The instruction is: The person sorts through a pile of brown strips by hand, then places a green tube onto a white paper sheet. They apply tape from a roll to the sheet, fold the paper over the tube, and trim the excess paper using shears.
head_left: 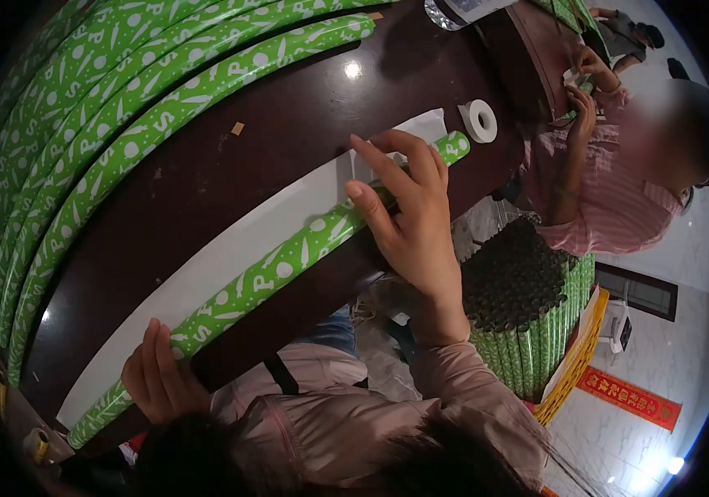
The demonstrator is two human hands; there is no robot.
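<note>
A long roll of green wrapping paper [280, 258] with white printed letters and shapes lies slantwise along the table's near edge. Its loose white-backed edge [197, 248] spreads flat on the far side. My left hand [159, 377] grips the roll near its lower left end, fingers over the top. Over the upper right part, my right hand [411, 211] has thumb and index finger spread apart above the paper. A faint clear strip seems to show between those fingertips, too thin to make out. Beyond the roll's right end rests a white roll of tape [480, 122].
Several finished green rolls [147, 132] lie along the far left of the dark table [288, 108]. A small tan scrap [237, 128] lies between. At right, a co-worker [611, 174] handles something small, near a yellow-rimmed basket [578, 356] packed with upright rolls [528, 290].
</note>
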